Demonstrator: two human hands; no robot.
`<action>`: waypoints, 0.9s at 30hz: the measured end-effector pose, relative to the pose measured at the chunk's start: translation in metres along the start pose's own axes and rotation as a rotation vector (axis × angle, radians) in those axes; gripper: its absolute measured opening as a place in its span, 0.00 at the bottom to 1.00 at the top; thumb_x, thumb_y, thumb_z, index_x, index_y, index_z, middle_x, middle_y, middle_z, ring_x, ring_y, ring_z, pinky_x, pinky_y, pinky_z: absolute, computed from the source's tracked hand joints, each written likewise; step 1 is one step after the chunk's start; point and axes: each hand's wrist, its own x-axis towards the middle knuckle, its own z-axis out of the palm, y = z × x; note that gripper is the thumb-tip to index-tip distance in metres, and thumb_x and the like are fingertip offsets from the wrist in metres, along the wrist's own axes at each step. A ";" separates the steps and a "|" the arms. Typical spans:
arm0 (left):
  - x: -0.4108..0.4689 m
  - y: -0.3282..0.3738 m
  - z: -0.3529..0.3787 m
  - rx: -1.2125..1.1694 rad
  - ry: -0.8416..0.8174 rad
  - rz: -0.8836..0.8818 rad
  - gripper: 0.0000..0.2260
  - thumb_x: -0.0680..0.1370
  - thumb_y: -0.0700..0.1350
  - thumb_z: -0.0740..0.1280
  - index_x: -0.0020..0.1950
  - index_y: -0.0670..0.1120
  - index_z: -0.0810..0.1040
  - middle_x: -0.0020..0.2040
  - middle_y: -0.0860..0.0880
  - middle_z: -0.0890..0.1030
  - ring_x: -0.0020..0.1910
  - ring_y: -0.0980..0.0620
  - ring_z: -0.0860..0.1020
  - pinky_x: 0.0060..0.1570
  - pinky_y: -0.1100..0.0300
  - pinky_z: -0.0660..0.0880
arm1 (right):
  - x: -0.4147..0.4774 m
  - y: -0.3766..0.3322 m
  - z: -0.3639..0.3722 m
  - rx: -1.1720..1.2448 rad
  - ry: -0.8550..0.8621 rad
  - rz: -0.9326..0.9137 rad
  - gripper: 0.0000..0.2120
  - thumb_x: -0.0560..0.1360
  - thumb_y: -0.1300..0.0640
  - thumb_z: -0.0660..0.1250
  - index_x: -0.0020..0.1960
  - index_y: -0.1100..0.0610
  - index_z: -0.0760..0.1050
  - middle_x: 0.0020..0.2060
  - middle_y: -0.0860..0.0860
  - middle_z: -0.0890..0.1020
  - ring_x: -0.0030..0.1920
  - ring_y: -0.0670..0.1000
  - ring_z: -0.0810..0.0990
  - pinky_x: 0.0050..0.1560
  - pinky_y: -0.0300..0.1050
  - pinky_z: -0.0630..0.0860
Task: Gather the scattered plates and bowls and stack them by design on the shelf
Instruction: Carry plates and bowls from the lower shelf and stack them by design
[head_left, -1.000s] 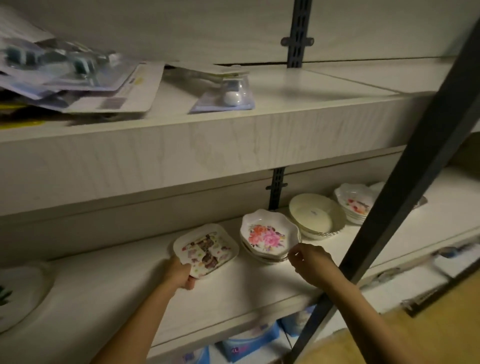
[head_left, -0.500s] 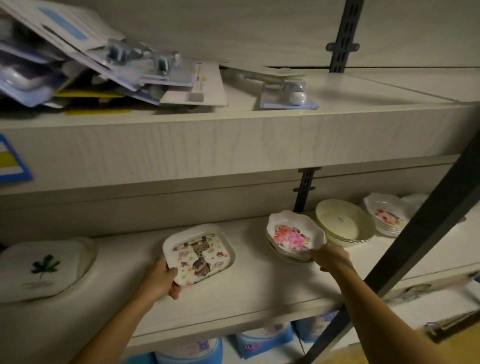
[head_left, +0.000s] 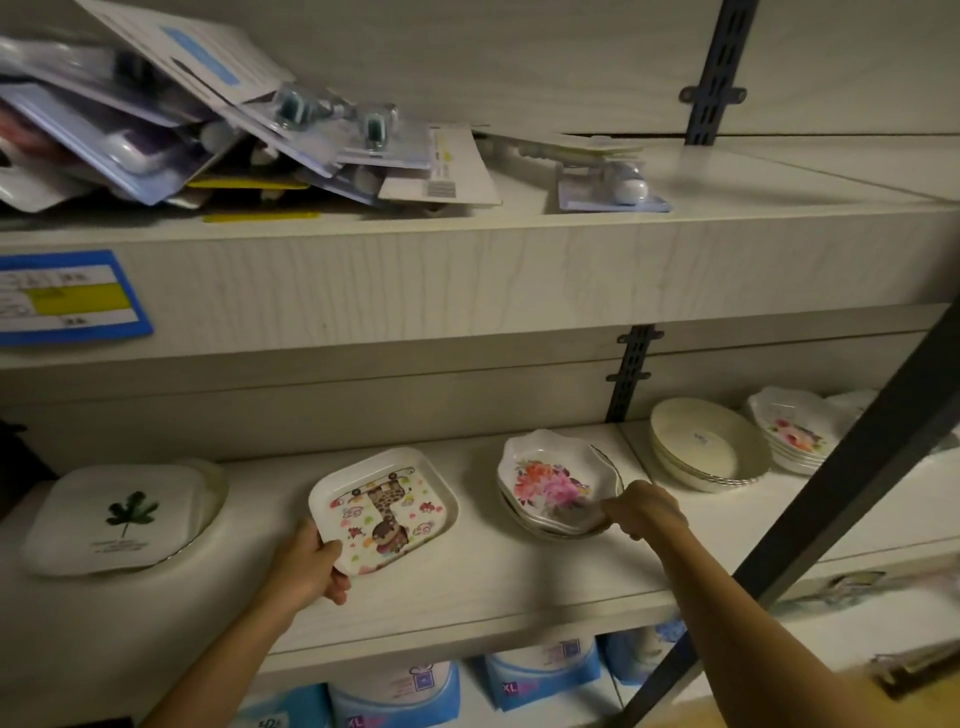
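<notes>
On the middle shelf (head_left: 467, 587), my left hand (head_left: 311, 566) grips the near left corner of a square giraffe plate (head_left: 384, 509), which lies tilted on the board. My right hand (head_left: 644, 512) pinches the near right rim of a flower bowl (head_left: 550, 483) that tops a small stack of like bowls. Further right stand a stack of plain cream bowls (head_left: 706, 441) and a stack of scalloped flower bowls (head_left: 795, 431). At the far left lies a stack of square leaf plates (head_left: 124, 514).
A dark slanted metal post (head_left: 810, 525) crosses in front of the shelf's right side. The upper shelf (head_left: 519, 270) overhangs, piled with blister packs (head_left: 218, 130). Blue-and-white packages (head_left: 540, 670) sit below. A blue price label (head_left: 67, 296) is stuck on the upper shelf's front.
The view swung left and closer, bringing the leaf plates into sight. My left hand slid the giraffe plate slightly left and kept its grip. My right hand closed on the flower bowl's rim.
</notes>
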 end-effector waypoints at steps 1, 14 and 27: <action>-0.001 -0.001 -0.001 0.001 0.006 -0.002 0.12 0.79 0.34 0.56 0.62 0.37 0.66 0.33 0.37 0.78 0.25 0.45 0.76 0.19 0.60 0.74 | -0.001 -0.001 -0.001 0.007 -0.002 -0.004 0.14 0.73 0.51 0.63 0.32 0.57 0.71 0.28 0.50 0.77 0.30 0.48 0.76 0.33 0.38 0.69; -0.017 0.008 -0.020 -0.013 -0.006 0.050 0.10 0.78 0.34 0.57 0.59 0.38 0.66 0.38 0.38 0.78 0.31 0.42 0.77 0.27 0.53 0.76 | -0.031 -0.009 -0.033 0.042 0.094 -0.235 0.22 0.79 0.52 0.57 0.28 0.57 0.70 0.23 0.49 0.73 0.25 0.46 0.71 0.31 0.38 0.67; -0.075 0.035 -0.033 0.052 -0.215 0.186 0.02 0.78 0.35 0.60 0.49 0.37 0.71 0.39 0.38 0.79 0.28 0.42 0.76 0.24 0.57 0.75 | -0.156 0.075 -0.040 0.379 0.135 -0.274 0.17 0.79 0.56 0.59 0.41 0.65 0.79 0.28 0.51 0.77 0.26 0.43 0.74 0.29 0.35 0.72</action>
